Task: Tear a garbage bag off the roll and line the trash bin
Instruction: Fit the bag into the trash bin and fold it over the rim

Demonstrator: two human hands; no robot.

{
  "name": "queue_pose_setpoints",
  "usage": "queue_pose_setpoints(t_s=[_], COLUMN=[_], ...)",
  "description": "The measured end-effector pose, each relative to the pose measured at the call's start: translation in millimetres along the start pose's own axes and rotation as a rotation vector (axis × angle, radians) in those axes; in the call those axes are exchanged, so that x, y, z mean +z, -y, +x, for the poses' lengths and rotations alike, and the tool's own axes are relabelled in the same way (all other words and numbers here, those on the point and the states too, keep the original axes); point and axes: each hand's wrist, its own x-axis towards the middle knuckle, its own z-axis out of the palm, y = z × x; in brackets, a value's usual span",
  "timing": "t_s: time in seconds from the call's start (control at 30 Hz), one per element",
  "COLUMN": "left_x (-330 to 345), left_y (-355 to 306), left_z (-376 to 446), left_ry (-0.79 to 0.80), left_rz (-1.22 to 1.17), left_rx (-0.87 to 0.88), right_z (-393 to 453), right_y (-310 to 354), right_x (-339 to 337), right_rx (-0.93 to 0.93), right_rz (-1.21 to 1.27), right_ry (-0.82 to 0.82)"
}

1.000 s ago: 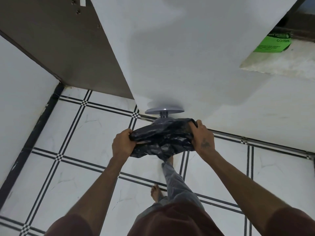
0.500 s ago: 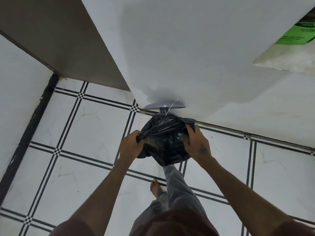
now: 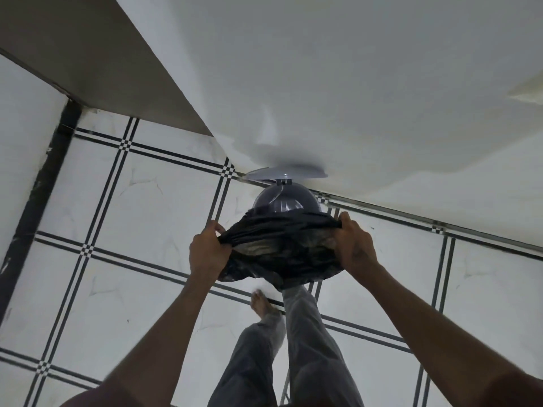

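A black garbage bag [image 3: 279, 251] is stretched wide between my two hands, its mouth pulled open. My left hand [image 3: 207, 251] grips its left edge and my right hand [image 3: 355, 245] grips its right edge. Just beyond the bag stands the grey trash bin [image 3: 286, 201], its round body partly hidden by the bag. The bin's lid [image 3: 286, 173] is flipped up against the white wall. The bag sits in front of the bin's near side; I cannot tell whether it touches the rim.
A white wall [image 3: 352, 83] rises right behind the bin. A brown panel [image 3: 88, 54] stands at the left. The floor [image 3: 132, 230] is white tile with black lines. My legs [image 3: 293, 333] and a bare foot [image 3: 263, 305] are below the bag.
My hands have moved apart and pulled the bunched bag wide open. The view has tilted, and the bin's round body now shows above the bag.
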Motion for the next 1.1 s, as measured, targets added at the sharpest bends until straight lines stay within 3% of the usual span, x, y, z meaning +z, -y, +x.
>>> queue_pose_setpoints(t_s=[0.1, 0.27, 0.47, 0.7, 0.77, 0.83, 0.9, 1.1], left_x=[24, 65, 114, 197, 210, 214, 216, 223], left_y=[11, 32, 52, 63, 69, 70, 69, 73], left_z=[10, 25, 78, 180, 205, 226, 245, 294], left_ry=[0.06, 0.267, 0.201, 0.259, 0.179, 0.158, 0.222, 0.42], left_rz=[0.01, -0.128, -0.237, 0.035, 0.085, -0.066, -0.201, -0.26], left_rx=[-0.037, 0.076, 0.203, 0.242, 0.251, 0.27, 0.287, 0.423], right_z=[11, 28, 64, 154, 181, 204, 225, 271], right_y=[-13, -33, -60, -91, -101, -107, -113, -132], right_x=[28, 67, 115, 185, 199, 207, 209, 204], right_rx=[0.008, -0.028, -0.039, -0.001, 0.038, 0.081, 0.131, 0.196], right_rz=[-0.142, -0.001, 0.111, 0.241, 0.355, 0.576, 0.752, 1.057], right_ry=[0.026, 0.101, -0.079, -0.008, 0.024, 0.075, 0.141, 0.255])
